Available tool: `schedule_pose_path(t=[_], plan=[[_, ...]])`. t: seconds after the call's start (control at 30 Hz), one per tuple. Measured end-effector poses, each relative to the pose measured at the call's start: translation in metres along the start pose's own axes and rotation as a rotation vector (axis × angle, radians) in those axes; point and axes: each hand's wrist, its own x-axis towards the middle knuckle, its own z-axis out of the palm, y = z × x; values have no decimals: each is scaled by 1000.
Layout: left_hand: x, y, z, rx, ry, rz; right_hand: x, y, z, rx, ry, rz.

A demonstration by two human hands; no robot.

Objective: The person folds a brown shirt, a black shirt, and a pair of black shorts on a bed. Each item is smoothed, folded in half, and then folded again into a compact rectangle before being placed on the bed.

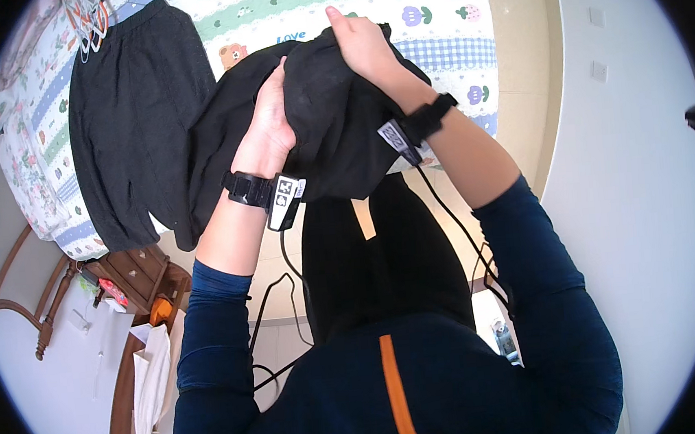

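A black cloth garment [327, 120] is held up in front of me, bunched over the bed's near edge. My left hand [270, 113] grips it at its left side, with the fingers hidden behind the cloth. At the garment's upper right, my right hand [364, 44] holds it, thumb pointing up and away and the other fingers largely out of sight. A dark skirt-like garment [137, 117] with a gathered waistband lies spread on the bed to the left. The held garment's left part reaches close to it and overlaps its edge.
The bed [454, 16] has a patterned quilted cover. Several clothes hangers [87, 23] lie at its upper left. A wooden nightstand [137, 273] stands at the lower left, near the headboard [16, 292]. A wall [630, 152] runs along the right. Cables [454, 214] trail from both wrist straps.
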Motion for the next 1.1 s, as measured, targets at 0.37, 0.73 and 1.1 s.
schedule_pose_path(t=[0.37, 0.73, 1.1], plan=[[11, 11, -15, -1, 20, 111, -62, -72, -30, 310, -48, -63], [16, -16, 1, 82, -209, 326, -37, -53, 23, -243, 181, -474], [27, -29, -5, 171, 214, 333, -43, -63, 14, -274, 159, -199]])
